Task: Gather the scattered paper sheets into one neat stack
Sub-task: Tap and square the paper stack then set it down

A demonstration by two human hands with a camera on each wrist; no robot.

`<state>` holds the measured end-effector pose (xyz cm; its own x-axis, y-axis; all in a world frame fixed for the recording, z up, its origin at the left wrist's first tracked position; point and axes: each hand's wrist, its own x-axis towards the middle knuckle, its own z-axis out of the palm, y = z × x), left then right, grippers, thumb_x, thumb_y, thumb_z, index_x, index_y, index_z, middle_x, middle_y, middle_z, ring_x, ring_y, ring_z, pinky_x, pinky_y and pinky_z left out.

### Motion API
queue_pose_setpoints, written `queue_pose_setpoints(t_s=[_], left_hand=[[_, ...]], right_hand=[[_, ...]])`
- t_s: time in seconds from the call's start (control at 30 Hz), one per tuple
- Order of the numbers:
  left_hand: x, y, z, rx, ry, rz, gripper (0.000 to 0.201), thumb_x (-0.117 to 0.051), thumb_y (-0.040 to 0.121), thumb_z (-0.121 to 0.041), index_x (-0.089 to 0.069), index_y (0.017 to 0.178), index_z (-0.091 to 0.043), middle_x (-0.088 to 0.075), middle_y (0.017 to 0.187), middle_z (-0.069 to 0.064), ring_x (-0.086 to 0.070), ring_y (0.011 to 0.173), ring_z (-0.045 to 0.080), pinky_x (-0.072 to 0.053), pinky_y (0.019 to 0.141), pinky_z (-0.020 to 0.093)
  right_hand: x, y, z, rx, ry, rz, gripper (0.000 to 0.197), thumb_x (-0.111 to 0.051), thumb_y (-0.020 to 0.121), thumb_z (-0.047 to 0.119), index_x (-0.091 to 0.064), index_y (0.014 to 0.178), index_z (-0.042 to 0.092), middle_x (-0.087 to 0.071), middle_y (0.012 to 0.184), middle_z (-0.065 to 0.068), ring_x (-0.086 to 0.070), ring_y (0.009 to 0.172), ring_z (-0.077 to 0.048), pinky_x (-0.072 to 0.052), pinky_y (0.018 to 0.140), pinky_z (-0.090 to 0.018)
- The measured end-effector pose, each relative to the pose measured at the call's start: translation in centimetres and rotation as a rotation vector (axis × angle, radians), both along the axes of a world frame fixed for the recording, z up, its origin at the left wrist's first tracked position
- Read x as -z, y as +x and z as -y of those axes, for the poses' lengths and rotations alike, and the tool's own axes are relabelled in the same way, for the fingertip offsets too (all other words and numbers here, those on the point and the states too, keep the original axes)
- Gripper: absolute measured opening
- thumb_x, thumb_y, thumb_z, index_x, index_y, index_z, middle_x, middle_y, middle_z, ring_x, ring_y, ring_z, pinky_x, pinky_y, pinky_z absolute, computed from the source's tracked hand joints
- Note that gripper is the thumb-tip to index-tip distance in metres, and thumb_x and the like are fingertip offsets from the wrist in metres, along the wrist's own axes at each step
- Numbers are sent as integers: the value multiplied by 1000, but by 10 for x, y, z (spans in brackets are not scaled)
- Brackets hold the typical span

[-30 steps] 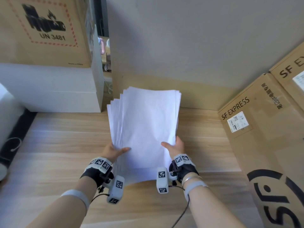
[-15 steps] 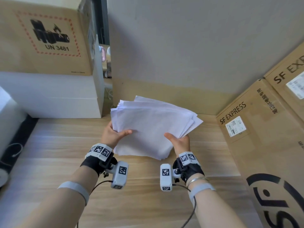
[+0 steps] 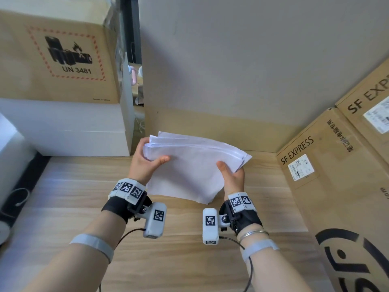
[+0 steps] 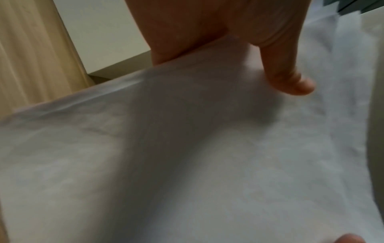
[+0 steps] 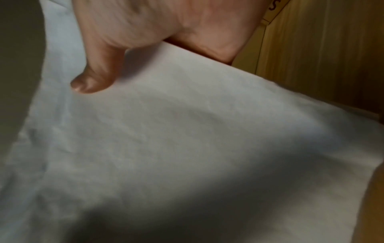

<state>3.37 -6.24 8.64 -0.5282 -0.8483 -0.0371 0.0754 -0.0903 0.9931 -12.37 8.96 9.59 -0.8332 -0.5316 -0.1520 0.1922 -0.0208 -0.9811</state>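
Observation:
A bundle of several white paper sheets (image 3: 193, 165) hangs in the air above the wooden table (image 3: 63, 207), its edges fanned and uneven. My left hand (image 3: 145, 161) grips its left end, thumb lying on the top sheet and fingers wrapped behind. My right hand (image 3: 231, 173) grips the right end the same way, thumb on top. The left wrist view shows the paper sheets (image 4: 187, 164) filling the frame under my left hand's thumb (image 4: 290, 82). In the right wrist view the sheets (image 5: 187, 148) lie under my right hand's thumb (image 5: 93, 78). The fingers below the paper are hidden.
A cardboard box marked UN 3481 (image 3: 59, 57) sits on a white box (image 3: 69, 131) at the back left. SF EXPRESS cartons (image 3: 336, 175) line the right side. A grey partition (image 3: 252, 60) rises behind the table. A black cable (image 3: 19, 197) lies at the far left.
The bundle went from standing tall and upright to lying sideways between my hands. Both hands rose and moved farther from me, still holding it.

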Motion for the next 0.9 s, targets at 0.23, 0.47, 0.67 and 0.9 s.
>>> queue_pose_setpoints(t_s=[0.23, 0.47, 0.67, 0.9], left_hand=[[-36, -17, -2, -136, -132, -50, 34, -55, 58, -54, -47, 88, -41, -48, 92, -22, -43, 76, -5, -36, 68, 3], [-46, -34, 4, -274, -117, 11, 10, -57, 74, -32, -48, 74, -29, -43, 70, -14, -38, 60, 0, -32, 60, 15], [-34, -25, 2, -190, -70, -18, 11, -37, 77, -38, -47, 79, -33, -48, 85, -19, -46, 77, -12, -33, 72, 14], [-19, -14, -2, 77, -336, 138, 72, -74, 71, -9, -31, 123, -33, -34, 124, -26, -32, 119, -10, -16, 96, -9]], right_hand=[[-23, -8, 18, 109, -117, -14, 65, -70, 41, 79, -55, 75, 26, -53, 87, -4, -48, 89, -18, -40, 83, -36], [-32, -16, 27, 221, -14, -120, 24, -55, 75, 20, -49, 52, 23, -48, 56, 8, -42, 62, -13, -31, 66, -28], [-14, -16, 24, 210, 42, -76, 32, -52, 71, 56, -53, 63, 25, -52, 77, 0, -47, 78, -18, -39, 76, -35], [-16, -12, 28, 121, 22, -40, 38, -57, 59, 60, -51, 67, 24, -50, 78, 0, -44, 78, -17, -37, 75, -32]])
